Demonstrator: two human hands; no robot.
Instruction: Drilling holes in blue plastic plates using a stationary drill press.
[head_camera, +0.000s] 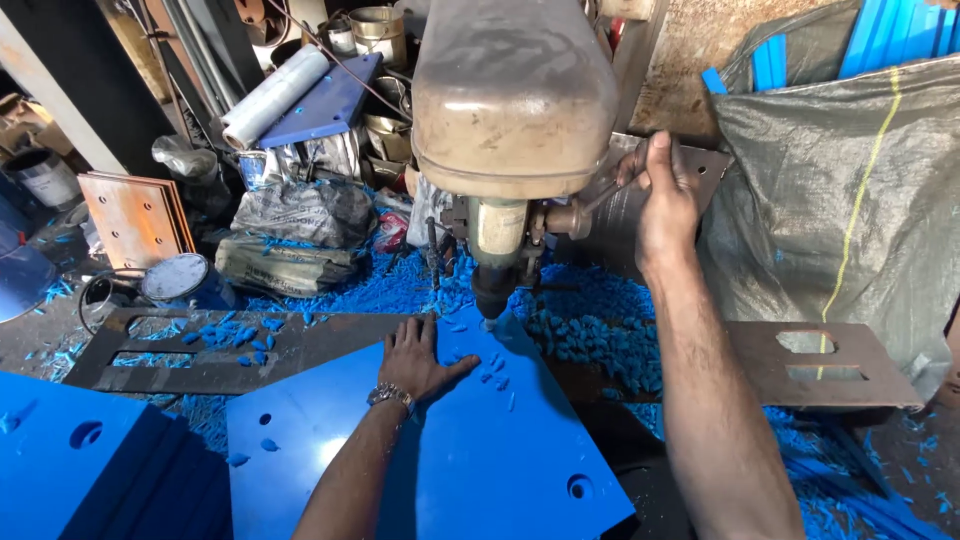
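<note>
Under the big drill (512, 120), a blue sheet (430, 450) lies flat. Left hand (420, 360) presses on it, fingers spread, its grip released. Right hand (665, 195) has its grip clenched on the drill's handle (600, 195). Blue chips (590, 335) lie around.

Two bare forearms w/ no sleeves in view, seen from the wearer's own head. Left hand (418, 360): bare, no glove, w/ a silver-coloured metal bracelet or watch band (390, 396) round the wrist, links catching the light. Right hand (664, 196): bare too, no glove, no ring or wrist item visible. Forearm hair shows on both.
</note>
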